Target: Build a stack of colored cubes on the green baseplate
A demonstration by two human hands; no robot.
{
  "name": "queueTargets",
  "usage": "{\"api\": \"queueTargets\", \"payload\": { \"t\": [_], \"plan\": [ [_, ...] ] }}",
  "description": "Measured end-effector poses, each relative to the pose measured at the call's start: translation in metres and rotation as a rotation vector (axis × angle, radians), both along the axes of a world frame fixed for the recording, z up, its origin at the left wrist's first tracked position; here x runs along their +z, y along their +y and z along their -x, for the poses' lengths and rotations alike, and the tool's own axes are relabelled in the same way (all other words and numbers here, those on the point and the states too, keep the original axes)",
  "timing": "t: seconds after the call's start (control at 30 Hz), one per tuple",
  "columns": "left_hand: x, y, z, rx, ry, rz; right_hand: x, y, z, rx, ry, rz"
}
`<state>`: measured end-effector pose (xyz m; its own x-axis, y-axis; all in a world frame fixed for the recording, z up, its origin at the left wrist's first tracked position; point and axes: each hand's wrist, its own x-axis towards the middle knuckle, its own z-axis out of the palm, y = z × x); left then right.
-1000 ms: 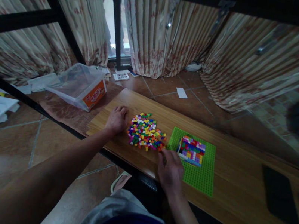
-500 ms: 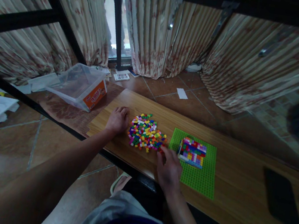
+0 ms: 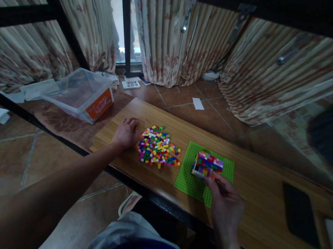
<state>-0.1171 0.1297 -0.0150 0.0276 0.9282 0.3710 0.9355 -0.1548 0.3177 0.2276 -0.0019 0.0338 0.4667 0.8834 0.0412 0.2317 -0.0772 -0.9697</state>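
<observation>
Many bricks (image 3: 155, 148), wooden table (image 3: 257, 198), tiled floor (image 3: 5, 162)

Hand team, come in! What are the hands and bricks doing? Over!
Left hand on table, beside loose bricks. Right hand at near edge of brick model, grip unclear. Brick model on green board. Nothing seen blocking right hand.

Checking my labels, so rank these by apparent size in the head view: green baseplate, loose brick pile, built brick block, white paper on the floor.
Largest to smallest:
1. Green baseplate, partly covered
2. Loose brick pile
3. Built brick block
4. White paper, farther away
</observation>
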Motion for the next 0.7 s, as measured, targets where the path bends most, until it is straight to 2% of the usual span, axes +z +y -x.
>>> {"api": "queueTargets", "payload": {
  "t": [0.13, 0.33, 0.5, 0.7],
  "plan": [
    [0.000, 0.000, 0.000, -0.003, -0.006, -0.011, -0.002, 0.004, -0.018, -0.037, -0.255, -0.009],
    [0.001, -0.001, -0.001, 0.000, -0.038, -0.004, -0.003, 0.012, -0.028, 0.066, -0.595, -0.077],
    [0.001, 0.000, -0.001, -0.005, -0.025, -0.004, -0.004, 0.020, -0.029, 0.111, -0.681, -0.155],
    [0.001, 0.000, -0.001, 0.004, -0.017, -0.008, -0.007, 0.028, -0.027, 0.154, -0.633, -0.154]
  ]
}}
